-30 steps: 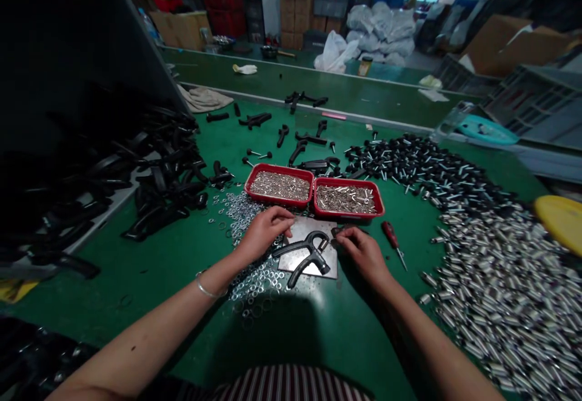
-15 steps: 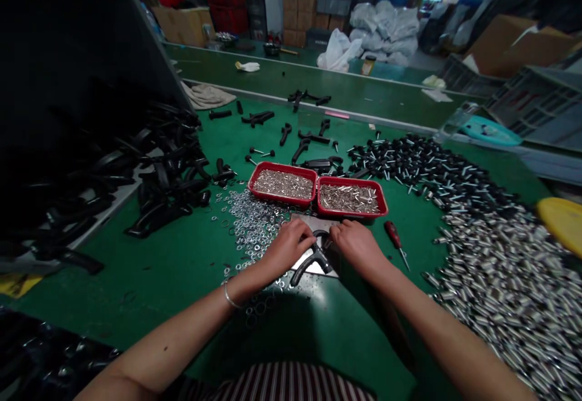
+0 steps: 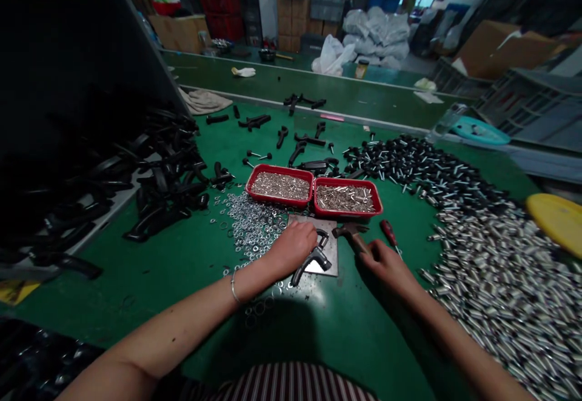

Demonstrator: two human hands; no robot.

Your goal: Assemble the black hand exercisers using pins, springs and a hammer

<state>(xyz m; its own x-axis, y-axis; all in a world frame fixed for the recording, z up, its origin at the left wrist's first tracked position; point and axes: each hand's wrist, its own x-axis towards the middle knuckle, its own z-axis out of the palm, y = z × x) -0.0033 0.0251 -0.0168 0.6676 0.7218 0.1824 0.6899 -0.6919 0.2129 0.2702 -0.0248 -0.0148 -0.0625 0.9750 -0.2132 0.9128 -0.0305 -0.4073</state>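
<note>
A black curved plastic part [image 3: 313,258] with a metal piece near its top rests on a flat metal plate [image 3: 328,268]. My left hand [image 3: 294,246] is closed on that part's upper left side; the fingertips are partly hidden. To the right of the plate, my right hand [image 3: 385,261] is wrapped round the wooden handle of a claw hammer [image 3: 357,240], whose head lies near the plate's upper right edge. Just behind the plate stand two red trays, the left tray [image 3: 280,201] full of tiny metal pieces and the right tray [image 3: 348,214] holding small pins.
A screwdriver [image 3: 388,231] lies right of the hammer. Loose metal rings [image 3: 254,231] spread left of the plate. At the right are heaps of metal cylinders [image 3: 504,280] and black-headed bolts [image 3: 418,165]. Black plastic parts [image 3: 168,177] spill from a large bin at the left.
My right hand has left the black part, moved right and taken hold of the hammer's handle. My left hand stays at the black part on the plate.
</note>
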